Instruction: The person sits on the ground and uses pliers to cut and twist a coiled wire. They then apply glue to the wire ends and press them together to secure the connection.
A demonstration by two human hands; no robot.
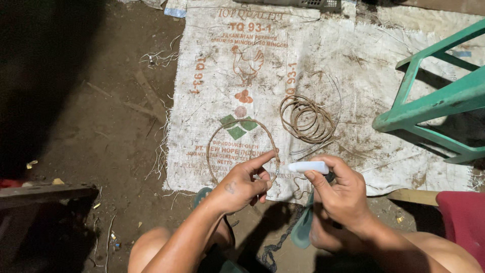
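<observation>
Below me the floor [116, 146] is bare packed dirt, falling off into deep shadow on my left. A dirty white woven sack [353, 76] lies spread flat over it, frayed along its edge. A green stool [434, 101] stands on the sack's right side.

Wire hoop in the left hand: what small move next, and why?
Probably bring the white tube in the right hand closer to the hoop where the left hand pinches it. The tube's tip already points at that spot, just short of touching.
</observation>
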